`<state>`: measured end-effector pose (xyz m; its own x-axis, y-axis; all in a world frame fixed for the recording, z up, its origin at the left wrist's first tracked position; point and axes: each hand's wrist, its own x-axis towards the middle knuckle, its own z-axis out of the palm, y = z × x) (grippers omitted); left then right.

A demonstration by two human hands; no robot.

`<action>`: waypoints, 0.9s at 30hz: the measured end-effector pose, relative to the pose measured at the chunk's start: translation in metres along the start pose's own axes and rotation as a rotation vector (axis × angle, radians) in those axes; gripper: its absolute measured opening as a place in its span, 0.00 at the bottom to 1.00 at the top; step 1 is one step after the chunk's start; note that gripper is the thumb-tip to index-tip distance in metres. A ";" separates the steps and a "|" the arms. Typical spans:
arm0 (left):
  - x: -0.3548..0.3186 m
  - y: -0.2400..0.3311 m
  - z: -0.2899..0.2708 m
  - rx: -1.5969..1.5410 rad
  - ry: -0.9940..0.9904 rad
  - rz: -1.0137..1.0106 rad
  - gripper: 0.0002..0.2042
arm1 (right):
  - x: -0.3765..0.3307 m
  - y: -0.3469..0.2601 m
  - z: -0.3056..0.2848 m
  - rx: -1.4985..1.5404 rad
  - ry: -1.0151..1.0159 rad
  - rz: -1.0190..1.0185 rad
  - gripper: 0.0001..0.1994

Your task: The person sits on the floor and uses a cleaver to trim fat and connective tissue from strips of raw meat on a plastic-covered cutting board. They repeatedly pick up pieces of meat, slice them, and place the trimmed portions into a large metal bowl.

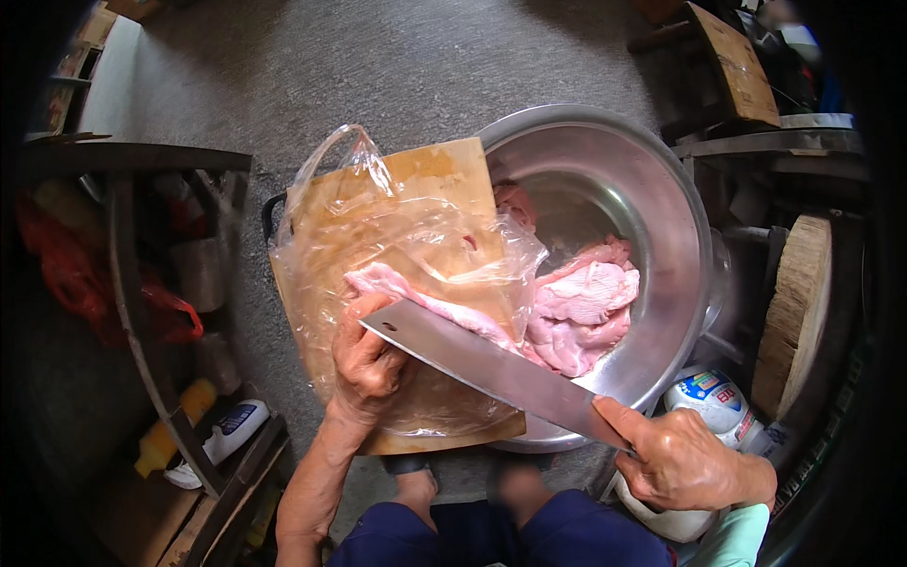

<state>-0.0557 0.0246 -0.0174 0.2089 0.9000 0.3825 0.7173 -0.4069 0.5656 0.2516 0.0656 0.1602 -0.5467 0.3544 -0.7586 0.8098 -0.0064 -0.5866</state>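
Observation:
My right hand (pixel 685 458) grips the handle of a broad cleaver (pixel 491 364), whose blade slants up and left across the board. Under the blade's upper edge lies a long strip of pale pink raw meat (pixel 430 300). My left hand (pixel 367 354) is curled at the strip's left end, close to the blade's tip, with its fingertips partly hidden. A clear plastic bag (pixel 331 250) is spread over the wooden cutting board (pixel 463 175). More raw meat (pixel 586 307) sits in a large metal basin (pixel 685 246), against the board's right side.
At left stands a dark shelf frame (pixel 142 312) with a red plastic bag (pixel 71 269) and a white bottle (pixel 222 439). White containers (pixel 710 402) stand right of the basin, beside a thick wood block (pixel 798 312). A wooden stool (pixel 737 66) is at the far right on grey floor (pixel 406 66).

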 end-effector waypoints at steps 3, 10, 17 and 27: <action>-0.006 -0.002 0.000 0.029 -0.008 -0.016 0.16 | 0.015 -0.003 -0.006 0.000 -0.043 -0.021 0.28; -0.010 -0.001 0.000 0.052 0.000 -0.075 0.17 | 0.030 -0.002 -0.001 0.028 0.010 -0.043 0.27; -0.015 -0.010 0.002 -0.043 0.031 -0.064 0.18 | 0.019 -0.006 -0.005 -0.041 0.019 0.021 0.24; 0.006 -0.008 -0.006 0.087 -0.023 -0.083 0.14 | 0.002 0.001 -0.006 -0.045 0.003 0.148 0.23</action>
<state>-0.0645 0.0321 -0.0154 0.1607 0.9340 0.3192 0.7874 -0.3163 0.5291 0.2524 0.0724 0.1596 -0.4200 0.3554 -0.8350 0.8902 -0.0173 -0.4552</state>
